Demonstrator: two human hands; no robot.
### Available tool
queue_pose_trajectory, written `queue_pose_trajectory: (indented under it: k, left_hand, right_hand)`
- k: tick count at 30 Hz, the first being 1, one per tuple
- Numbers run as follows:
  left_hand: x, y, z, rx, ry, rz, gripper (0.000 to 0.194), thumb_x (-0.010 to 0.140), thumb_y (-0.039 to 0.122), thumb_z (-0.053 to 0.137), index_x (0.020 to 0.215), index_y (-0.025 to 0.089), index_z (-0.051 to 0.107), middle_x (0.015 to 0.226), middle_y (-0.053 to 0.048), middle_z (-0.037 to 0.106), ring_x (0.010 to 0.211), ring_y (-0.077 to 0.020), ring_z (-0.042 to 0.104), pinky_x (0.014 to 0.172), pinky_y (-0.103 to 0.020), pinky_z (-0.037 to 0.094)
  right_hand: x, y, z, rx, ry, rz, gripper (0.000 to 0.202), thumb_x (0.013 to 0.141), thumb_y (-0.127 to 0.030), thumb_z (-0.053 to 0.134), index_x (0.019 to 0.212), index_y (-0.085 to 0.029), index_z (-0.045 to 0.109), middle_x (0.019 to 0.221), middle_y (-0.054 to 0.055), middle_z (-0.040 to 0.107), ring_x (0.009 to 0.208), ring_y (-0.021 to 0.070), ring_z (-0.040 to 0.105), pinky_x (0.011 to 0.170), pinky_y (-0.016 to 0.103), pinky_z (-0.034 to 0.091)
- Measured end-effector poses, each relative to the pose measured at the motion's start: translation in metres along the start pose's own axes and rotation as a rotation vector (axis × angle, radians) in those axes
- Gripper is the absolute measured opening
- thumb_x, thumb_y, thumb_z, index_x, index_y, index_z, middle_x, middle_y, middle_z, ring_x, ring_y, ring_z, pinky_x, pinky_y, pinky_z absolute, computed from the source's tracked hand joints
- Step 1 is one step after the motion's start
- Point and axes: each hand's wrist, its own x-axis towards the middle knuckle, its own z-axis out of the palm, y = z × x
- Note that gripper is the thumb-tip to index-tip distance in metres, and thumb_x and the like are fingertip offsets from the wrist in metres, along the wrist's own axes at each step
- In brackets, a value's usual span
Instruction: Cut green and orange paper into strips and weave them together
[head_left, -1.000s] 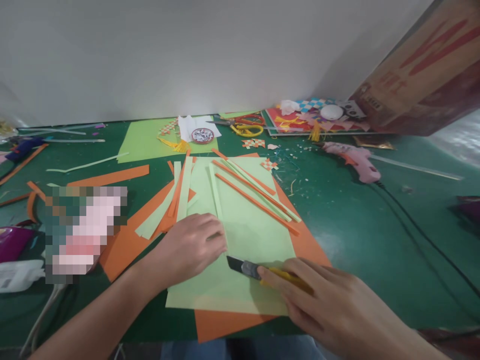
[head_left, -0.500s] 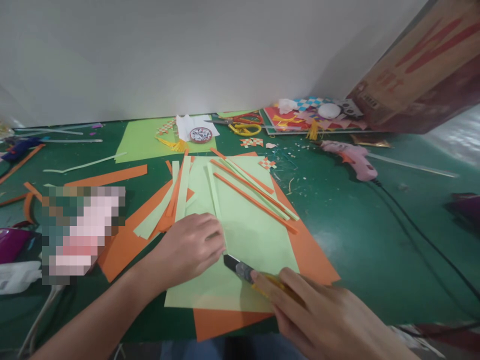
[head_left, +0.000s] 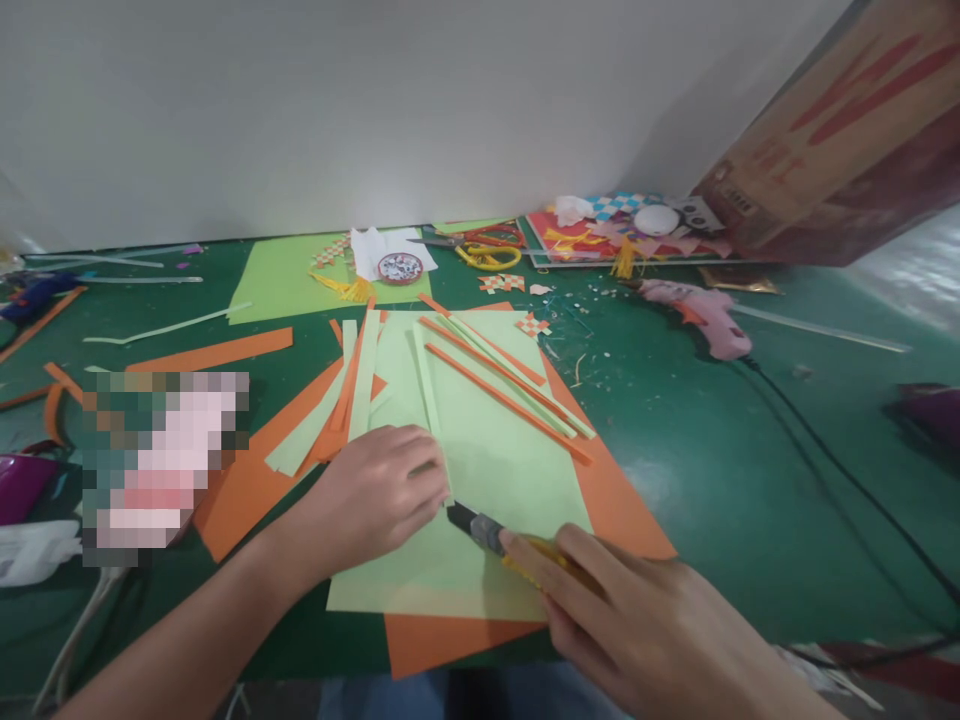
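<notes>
My right hand (head_left: 622, 610) is closed around a yellow box cutter (head_left: 540, 565), its blade pointing left at the end of a narrow light green paper strip (head_left: 429, 385). My left hand (head_left: 394, 490) pinches the near end of that strip, fingertips close to the blade tip. Whether the blade touches the strip I cannot tell. Under both hands lies a light green sheet (head_left: 517, 500), on top of orange paper (head_left: 637, 510). Loose orange strips (head_left: 510, 405) and light green strips lie on the sheet's right half, and more strips (head_left: 364, 375) overlap its left edge.
A pink glue gun (head_left: 709, 315) with a black cord lies at right. Scissors (head_left: 487, 250), a round patterned piece (head_left: 400, 268) and woven paper pieces (head_left: 534, 326) lie toward the back. A blurred-out object (head_left: 169, 465) sits at left. A paper bag (head_left: 840, 150) stands back right.
The view has shifted very slightly. Both hands, the box cutter and the strip stay in nearly the same place.
</notes>
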Motion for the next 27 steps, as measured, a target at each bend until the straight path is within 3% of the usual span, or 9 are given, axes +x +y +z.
queue_pose_trajectory:
  k: [16, 27]
  left_hand:
    - [0.0016, 0.0020, -0.0007, 0.007, 0.057, 0.001, 0.024, 0.093, 0.021, 0.045, 0.076, 0.014, 0.061, 0.084, -0.006, 0.065, 0.081, -0.0186, 0.061, 0.072, -0.032, 0.051]
    - [0.0022, 0.0024, -0.0010, 0.011, 0.067, -0.007, 0.025, 0.093, 0.021, 0.043, 0.076, 0.015, 0.060, 0.086, -0.006, 0.065, 0.080, -0.0173, 0.061, 0.072, -0.031, 0.051]
  right_hand:
    - [0.0015, 0.0023, 0.0031, -0.016, -0.056, 0.012, 0.032, 0.091, -0.013, 0.033, 0.108, -0.015, 0.061, 0.075, 0.004, 0.059, 0.055, 0.0102, 0.054, 0.041, 0.026, 0.032]
    - [0.0054, 0.0050, 0.0053, -0.046, -0.028, 0.023, 0.035, 0.092, -0.018, 0.034, 0.114, -0.013, 0.062, 0.070, 0.002, 0.053, 0.047, 0.0086, 0.046, 0.040, 0.025, 0.030]
